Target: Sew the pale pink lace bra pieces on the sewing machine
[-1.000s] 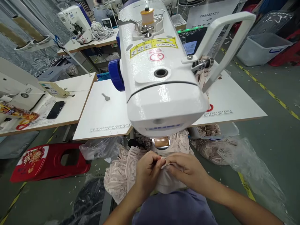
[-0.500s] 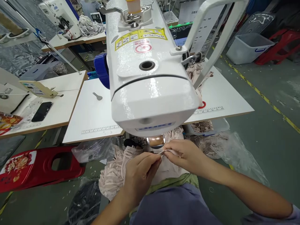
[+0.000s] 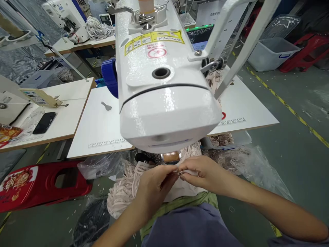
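At a white desk (image 3: 97, 127), left hand (image 3: 151, 185) and right hand (image 3: 207, 175) pinch pale fabric (image 3: 192, 172).
Should the fingers (image 3: 189, 164) loosen, it could slip.

Green cloth (image 3: 177, 206) more exposed, fingertips (image 3: 182, 166) — perhaps — closer

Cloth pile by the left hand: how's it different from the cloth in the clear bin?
The cloth pile beside the left hand looks paler; the bin cloth looks browner. The cloth pile shows more; the bin cloth is partly hidden by the tabletop. Both are bunched up and beige-pink.
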Demonstrator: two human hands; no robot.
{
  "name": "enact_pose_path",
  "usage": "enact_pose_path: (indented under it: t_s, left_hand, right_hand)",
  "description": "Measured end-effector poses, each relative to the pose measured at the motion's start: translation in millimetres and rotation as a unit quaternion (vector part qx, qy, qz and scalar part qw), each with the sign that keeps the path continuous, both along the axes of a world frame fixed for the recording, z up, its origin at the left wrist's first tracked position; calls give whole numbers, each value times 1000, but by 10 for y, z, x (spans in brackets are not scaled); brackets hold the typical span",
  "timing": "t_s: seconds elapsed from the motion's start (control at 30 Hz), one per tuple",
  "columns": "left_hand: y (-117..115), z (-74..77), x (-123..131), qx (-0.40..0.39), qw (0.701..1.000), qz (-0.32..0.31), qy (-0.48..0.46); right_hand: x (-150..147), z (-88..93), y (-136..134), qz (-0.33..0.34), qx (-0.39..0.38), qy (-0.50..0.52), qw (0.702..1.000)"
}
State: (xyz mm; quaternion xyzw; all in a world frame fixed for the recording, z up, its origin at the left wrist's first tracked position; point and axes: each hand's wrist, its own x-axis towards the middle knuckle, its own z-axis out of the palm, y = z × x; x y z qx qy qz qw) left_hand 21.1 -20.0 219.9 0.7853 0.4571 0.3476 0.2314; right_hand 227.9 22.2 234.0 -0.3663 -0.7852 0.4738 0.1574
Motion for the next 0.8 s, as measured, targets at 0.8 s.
enact_pose_path:
  t_s: [0.8]
  left_hand:
    - [254, -238, -377, 306, 928, -59, 206]
  right_hand:
    - [-272, 280, 388, 4, 148, -139, 979]
